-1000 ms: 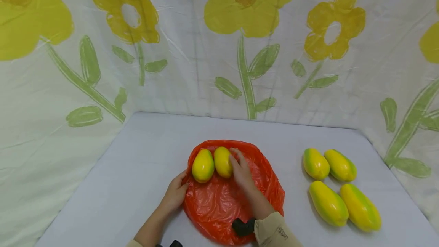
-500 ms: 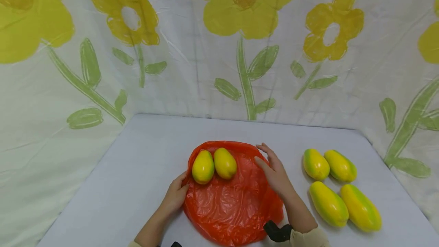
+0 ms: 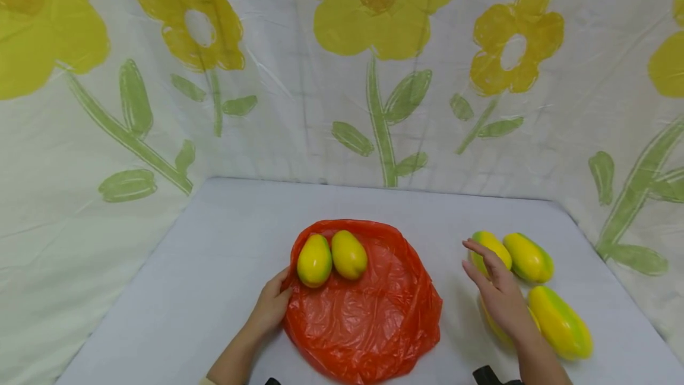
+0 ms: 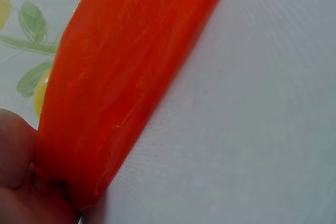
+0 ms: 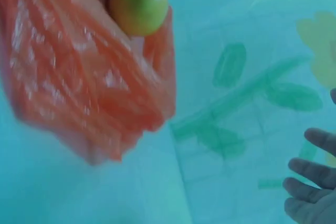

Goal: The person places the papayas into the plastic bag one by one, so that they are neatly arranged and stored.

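A red plastic bag (image 3: 363, 325) lies spread on the table with its mouth facing up. Two yellow-green papayas (image 3: 314, 261) rest side by side in its far left part. My left hand (image 3: 271, 305) pinches the bag's left rim; the left wrist view shows the thumb and a finger (image 4: 16, 150) on the red plastic. To the right, my right hand (image 3: 504, 299) hovers with fingers apart and holds nothing. It partly covers two of several loose papayas (image 3: 561, 322) grouped there. In the right wrist view its spread fingers (image 5: 315, 171) show at the right edge.
The white table (image 3: 176, 290) runs back to a cloth wall (image 3: 288, 135) printed with yellow flowers. Another loose papaya (image 3: 528, 257) lies at the back of the right group. A black wrist strap piece (image 3: 487, 375) shows at the right wrist.
My right hand has let go of the second papaya in the bag and moved right, out of the bag and over the loose papayas. The left hand stays on the rim.
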`<state>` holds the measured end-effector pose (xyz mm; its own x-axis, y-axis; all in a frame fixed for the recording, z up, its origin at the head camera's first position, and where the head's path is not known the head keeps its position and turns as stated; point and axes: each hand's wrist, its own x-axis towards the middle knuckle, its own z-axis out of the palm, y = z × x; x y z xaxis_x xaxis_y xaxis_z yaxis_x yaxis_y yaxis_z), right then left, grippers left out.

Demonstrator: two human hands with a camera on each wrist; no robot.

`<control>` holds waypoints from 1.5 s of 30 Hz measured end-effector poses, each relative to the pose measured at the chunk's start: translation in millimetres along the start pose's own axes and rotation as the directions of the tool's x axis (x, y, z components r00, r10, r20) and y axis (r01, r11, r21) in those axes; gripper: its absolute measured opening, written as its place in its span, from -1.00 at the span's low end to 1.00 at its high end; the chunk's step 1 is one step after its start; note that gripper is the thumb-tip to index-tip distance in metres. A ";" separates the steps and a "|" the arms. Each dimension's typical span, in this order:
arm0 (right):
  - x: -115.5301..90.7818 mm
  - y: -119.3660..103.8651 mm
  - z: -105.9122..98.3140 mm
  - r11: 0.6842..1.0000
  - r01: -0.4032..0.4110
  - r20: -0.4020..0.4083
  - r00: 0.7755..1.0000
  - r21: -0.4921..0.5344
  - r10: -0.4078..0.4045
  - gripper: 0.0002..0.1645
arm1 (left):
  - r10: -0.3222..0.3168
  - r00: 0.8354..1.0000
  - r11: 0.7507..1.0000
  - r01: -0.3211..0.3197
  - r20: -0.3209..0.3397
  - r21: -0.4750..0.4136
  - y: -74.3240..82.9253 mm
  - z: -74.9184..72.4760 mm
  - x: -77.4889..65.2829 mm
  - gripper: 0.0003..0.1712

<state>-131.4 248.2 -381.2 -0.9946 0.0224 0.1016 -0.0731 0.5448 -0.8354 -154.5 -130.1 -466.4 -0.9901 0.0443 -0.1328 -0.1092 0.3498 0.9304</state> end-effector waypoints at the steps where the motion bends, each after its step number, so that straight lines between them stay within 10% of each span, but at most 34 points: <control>1: -1.8 3.1 -4.8 1.000 -0.012 -0.008 1.000 -0.003 0.012 -0.37 | -0.003 1.000 1.000 0.003 0.000 -0.003 -0.1 0.0 0.0 -0.44; 21: -37.4 62.2 -43.8 0.947 -0.321 -0.178 0.932 -0.005 0.316 -0.27 | -0.001 1.000 1.000 0.001 0.001 0.003 -1.4 -0.1 0.8 -0.44; 45: -39.4 72.9 -39.0 0.941 -0.337 -0.089 0.939 -0.032 0.333 -0.26 | -0.013 1.000 0.999 0.013 0.003 -0.035 0.2 0.1 -1.2 -0.44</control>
<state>-94.6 319.7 -425.0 -0.9514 0.2769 -0.1348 0.2686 0.5318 -0.8032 -153.3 -130.0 -466.1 -0.9884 0.0424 -0.1457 -0.1250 0.3172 0.9401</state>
